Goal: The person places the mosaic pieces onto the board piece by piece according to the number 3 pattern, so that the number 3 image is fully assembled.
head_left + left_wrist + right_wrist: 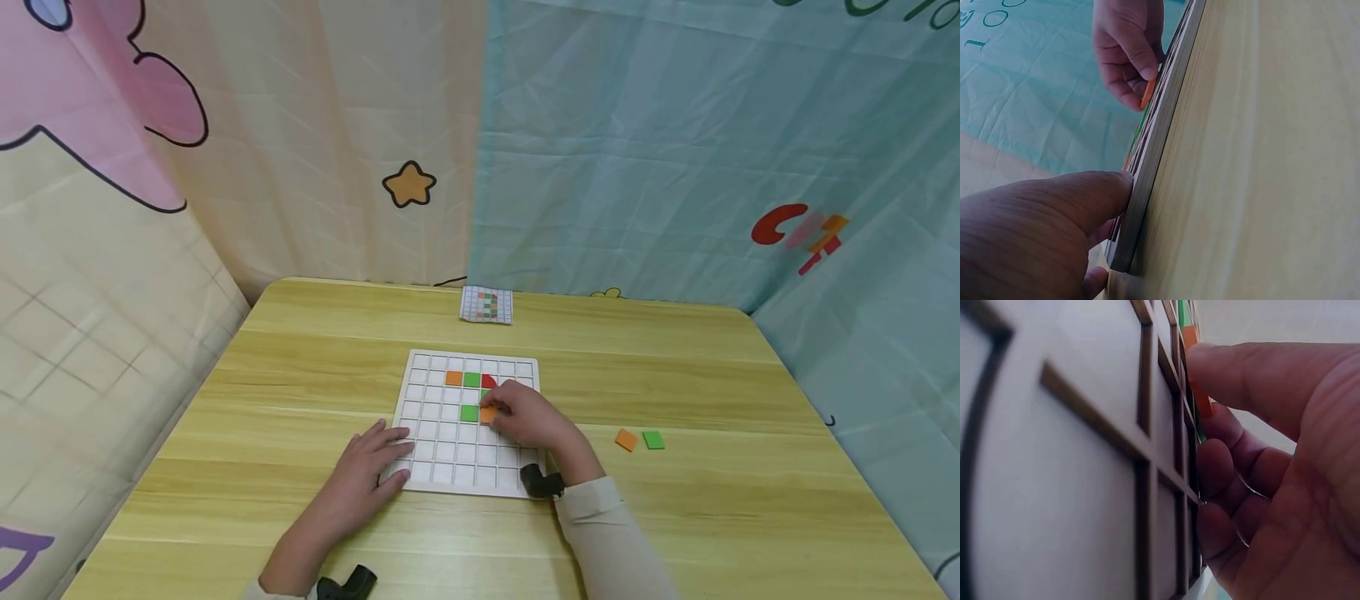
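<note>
A white grid board (445, 475) with raised cell edges lies on the table. Over its right part, my right hand (528, 417) pinches an orange square tile (487, 415) between thumb and fingers. That tile (1147, 95) looks tilted against the cells in the left wrist view. My left hand (360, 479) rests on the board's left edge with its fingers spread. Set in the grid are an orange tile (453, 378), a green tile (471, 380), a red rounded tile (488, 381) and a lower green tile (469, 413). Another green tile is partly hidden by my right fingers.
Right of the board, a loose orange tile (626, 440) and a loose green tile (654, 440) lie on the wooden table (750, 500). A small pattern card (472, 310) with coloured squares stands near the back edge. Printed curtains (637, 167) hang behind the table.
</note>
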Available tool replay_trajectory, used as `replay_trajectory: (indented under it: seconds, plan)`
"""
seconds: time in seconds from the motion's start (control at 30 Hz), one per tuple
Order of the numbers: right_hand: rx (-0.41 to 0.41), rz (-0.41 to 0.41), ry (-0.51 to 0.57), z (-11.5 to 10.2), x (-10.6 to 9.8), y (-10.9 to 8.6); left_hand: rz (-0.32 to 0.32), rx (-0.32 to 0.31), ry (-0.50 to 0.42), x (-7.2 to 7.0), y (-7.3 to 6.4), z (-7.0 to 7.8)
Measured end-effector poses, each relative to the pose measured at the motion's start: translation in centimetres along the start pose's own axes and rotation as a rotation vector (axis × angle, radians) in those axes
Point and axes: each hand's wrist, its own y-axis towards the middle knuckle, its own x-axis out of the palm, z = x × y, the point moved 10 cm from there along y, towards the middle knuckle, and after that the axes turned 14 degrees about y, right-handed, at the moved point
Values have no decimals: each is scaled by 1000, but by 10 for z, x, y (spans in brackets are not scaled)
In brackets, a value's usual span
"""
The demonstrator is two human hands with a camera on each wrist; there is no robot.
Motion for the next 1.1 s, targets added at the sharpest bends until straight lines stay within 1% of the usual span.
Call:
replay_trajectory:
  seconds: [0.1,0.4,0.67,0.97,1.1]
  plan:
    - [6,2,-21,1,1,1,-2,-1,-1,0,0,0]
    - [25,16,-33,2,1,2,-7,-8,-9,0,0,0]
    - [40,22,-9,3,1,2,-2,-5,-5,0,0,0]
    - [36,27,2,4,-1,0,-2,-6,-2,-1,0,0]
    - [29,53,36,4,-6,-3,1,-1,-7,-1,0,1]
